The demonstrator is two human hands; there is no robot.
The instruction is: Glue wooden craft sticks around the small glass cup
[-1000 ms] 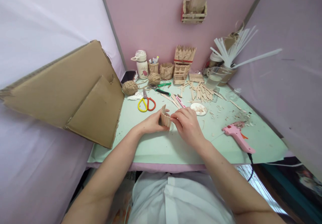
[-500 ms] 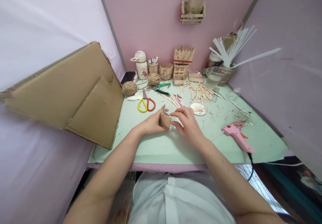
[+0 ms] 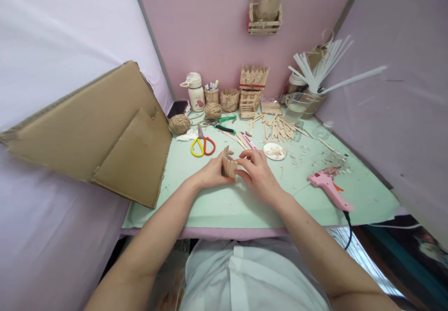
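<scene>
A small holder made of wooden sticks (image 3: 228, 164) stands on the pale green table (image 3: 217, 203), held between both hands. My left hand (image 3: 209, 175) wraps its fingers round the holder's left side. My right hand (image 3: 257, 172) pinches its right side with thumb and fingertips. Both hands rest low on the table near its middle. The side of the holder facing my palms is hidden.
A large folded cardboard sheet (image 3: 94, 124) leans on the left. Yellow and red scissors (image 3: 201, 144), twine balls (image 3: 179, 123), green pliers (image 3: 220, 123), loose sticks (image 3: 280, 128) and a small dish (image 3: 275, 150) lie behind my hands. A pink glue gun (image 3: 329, 187) lies to the right.
My right hand has shifted slightly left and closed onto the holder's right side. The holder and my left hand have barely moved.
</scene>
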